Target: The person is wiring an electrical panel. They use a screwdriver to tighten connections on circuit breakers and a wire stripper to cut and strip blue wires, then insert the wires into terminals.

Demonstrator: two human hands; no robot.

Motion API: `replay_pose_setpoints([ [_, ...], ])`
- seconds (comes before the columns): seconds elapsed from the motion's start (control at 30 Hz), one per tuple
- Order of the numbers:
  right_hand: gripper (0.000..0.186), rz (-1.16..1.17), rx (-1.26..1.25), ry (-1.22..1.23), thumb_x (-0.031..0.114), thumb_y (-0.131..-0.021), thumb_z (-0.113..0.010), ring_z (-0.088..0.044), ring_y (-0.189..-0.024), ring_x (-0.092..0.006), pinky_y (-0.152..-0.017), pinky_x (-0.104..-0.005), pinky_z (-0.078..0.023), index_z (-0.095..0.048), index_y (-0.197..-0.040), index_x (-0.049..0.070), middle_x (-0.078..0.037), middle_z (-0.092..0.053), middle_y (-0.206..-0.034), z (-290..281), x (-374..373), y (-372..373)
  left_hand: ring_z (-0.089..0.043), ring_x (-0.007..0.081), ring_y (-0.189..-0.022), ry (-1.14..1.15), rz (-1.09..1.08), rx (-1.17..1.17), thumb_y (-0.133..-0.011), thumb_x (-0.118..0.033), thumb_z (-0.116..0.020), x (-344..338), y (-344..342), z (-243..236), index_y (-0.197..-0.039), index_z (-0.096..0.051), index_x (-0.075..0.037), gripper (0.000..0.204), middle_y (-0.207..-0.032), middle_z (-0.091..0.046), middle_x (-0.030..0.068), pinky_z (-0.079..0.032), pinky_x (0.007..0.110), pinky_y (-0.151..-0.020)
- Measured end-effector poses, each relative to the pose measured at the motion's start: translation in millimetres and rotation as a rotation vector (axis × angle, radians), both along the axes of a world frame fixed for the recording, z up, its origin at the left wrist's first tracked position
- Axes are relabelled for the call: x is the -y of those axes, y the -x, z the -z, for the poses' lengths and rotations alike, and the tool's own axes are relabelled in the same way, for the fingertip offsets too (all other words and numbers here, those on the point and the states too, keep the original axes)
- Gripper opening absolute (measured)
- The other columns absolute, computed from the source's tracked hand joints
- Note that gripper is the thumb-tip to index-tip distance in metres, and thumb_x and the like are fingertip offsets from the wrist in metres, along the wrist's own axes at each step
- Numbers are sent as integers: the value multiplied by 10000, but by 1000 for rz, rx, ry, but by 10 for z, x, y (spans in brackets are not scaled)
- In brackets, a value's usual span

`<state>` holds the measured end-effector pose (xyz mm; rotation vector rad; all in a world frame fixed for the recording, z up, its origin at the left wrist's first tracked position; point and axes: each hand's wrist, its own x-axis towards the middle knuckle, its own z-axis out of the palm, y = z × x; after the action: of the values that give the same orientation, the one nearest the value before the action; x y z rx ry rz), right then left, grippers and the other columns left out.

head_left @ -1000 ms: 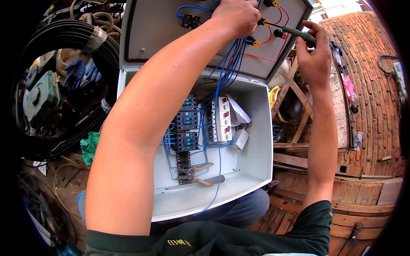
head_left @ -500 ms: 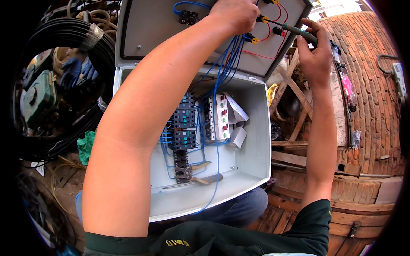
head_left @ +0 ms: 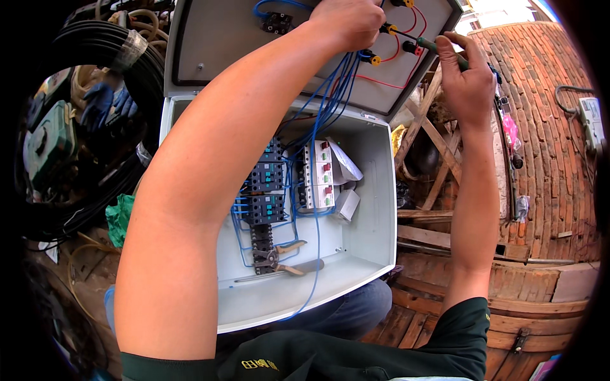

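Note:
My right hand (head_left: 469, 82) is wrapped round the green handle of a screwdriver (head_left: 427, 44). Its thin dark shaft points left, the tip meeting a black-and-yellow fitting (head_left: 386, 28) on the inside of the grey box door (head_left: 235, 54). Against that same fitting, my left hand (head_left: 356, 24) is closed with its fingers curled; what they pinch is hidden. Blue wires (head_left: 343, 82) hang from just below the left hand into the open electrical box (head_left: 375, 247). More black-and-yellow fittings, such as the one below (head_left: 370, 58), carry red wires (head_left: 395, 47).
Inside the box are black contactors (head_left: 267, 208), white circuit breakers (head_left: 323, 171), a small white carton (head_left: 346, 206) and pliers (head_left: 273, 257) beside another screwdriver (head_left: 311, 266). A black cable coil (head_left: 70, 216) lies left. Crossed wooden bars (head_left: 438, 143) and a brick surface (head_left: 540, 127) are right.
The right hand has turned on the screwdriver handle, its fingers now curled further over it. Box and door have shifted slightly left in view. The left hand stays at the same fitting.

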<state>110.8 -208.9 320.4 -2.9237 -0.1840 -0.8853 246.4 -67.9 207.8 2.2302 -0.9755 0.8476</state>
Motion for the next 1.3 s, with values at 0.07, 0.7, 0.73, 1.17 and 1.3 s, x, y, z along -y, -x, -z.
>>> replay_pose_setpoints([
  [0.07, 330, 19, -31, 24, 107, -893, -686, -629, -866, -212, -698, -322, -518, -628, -1214, 52, -130, -614, -1027, -52, 83, -21, -559, 261, -1171, 10, 8, 2, -849, -204, -608, 6, 4, -6, -869, -761, -123, 175, -1066, -652, 67, -448, 561, -930],
  [0.7, 253, -49, 124, 125, 259, -974, -658, -706, -795, -240, -719, -356, -542, -686, -1149, 78, -136, -722, -901, 2, 176, -68, -534, 286, -1260, -20, 12, -35, -864, -185, -600, -11, 48, -38, -934, -770, -102, 202, -1141, -659, 83, -433, 553, -994],
  [0.73, 254, -69, 117, 101, 252, -969, -664, -703, -802, -234, -716, -352, -541, -683, -1154, 78, -128, -714, -906, 1, 176, -72, -529, 291, -1273, -18, 7, -39, -868, -186, -598, -22, 48, -40, -940, -771, -100, 205, -1149, -659, 86, -430, 557, -998],
  [1.17, 376, -10, 57, 170, 319, -937, -716, -707, -761, -218, -685, -338, -541, -644, -1217, 78, -132, -706, -876, -69, 141, -80, -540, 294, -1259, -4, 32, -50, -863, -194, -609, -28, 47, -36, -919, -769, -96, 196, -1131, -657, 94, -431, 569, -992],
  [1.3, 370, -179, 140, 126, 326, -939, -709, -721, -798, -223, -691, -333, -542, -646, -1216, 90, -152, -733, -884, -31, 177, -99, -546, 289, -1248, -1, 29, -42, -862, -198, -613, -26, 48, -49, -916, -769, -92, 196, -1128, -658, 95, -438, 566, -983],
])
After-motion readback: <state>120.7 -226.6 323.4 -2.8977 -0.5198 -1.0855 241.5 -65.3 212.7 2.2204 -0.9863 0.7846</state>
